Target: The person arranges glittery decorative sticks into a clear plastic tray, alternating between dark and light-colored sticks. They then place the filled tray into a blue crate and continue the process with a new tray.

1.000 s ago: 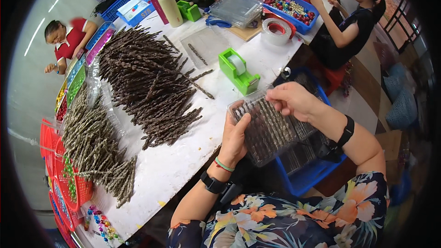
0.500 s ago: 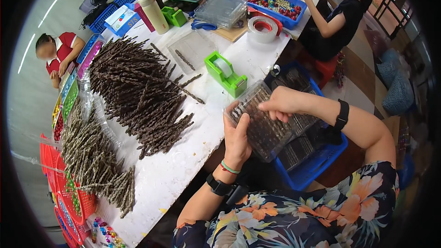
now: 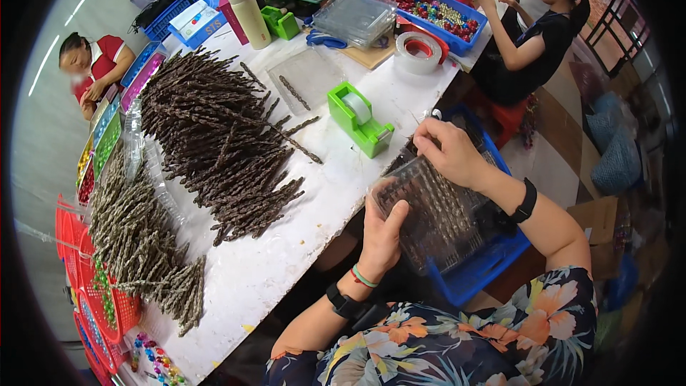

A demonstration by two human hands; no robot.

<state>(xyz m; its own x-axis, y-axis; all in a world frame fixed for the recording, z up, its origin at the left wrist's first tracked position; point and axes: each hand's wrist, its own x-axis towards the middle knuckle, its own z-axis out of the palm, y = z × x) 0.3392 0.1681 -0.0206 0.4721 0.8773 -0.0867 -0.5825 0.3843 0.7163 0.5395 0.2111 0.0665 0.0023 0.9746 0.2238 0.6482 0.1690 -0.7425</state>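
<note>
My left hand [image 3: 383, 237] grips the lower left side of a clear plastic box [image 3: 409, 232], its thumb over the near face. Inside the box lie rows of brown twisted sticks [image 3: 449, 204], some lighter than others. At the box's far upper edge is my right hand [image 3: 451, 154], thumb and fingers pinched together; what they hold, if anything, is too small to make out. Under the box stands a blue crate [image 3: 493, 266] with more dark packed contents. On the table a big heap of dark brown twisted sticks [image 3: 214, 136] lies beside a grey-beige heap [image 3: 132, 232].
A green tape dispenser [image 3: 361, 120] stands near the table edge. Beyond it are an open clear tray [image 3: 314, 64], a tape roll [image 3: 418, 53], stacked clear boxes [image 3: 357, 16] and a blue bead basket [image 3: 464, 41]. Red baskets [image 3: 107, 307] line the left edge. Two people sit across and at right.
My right hand has moved up from the middle of the box to its far upper edge. The box has shifted slightly right and down with my left hand.
</note>
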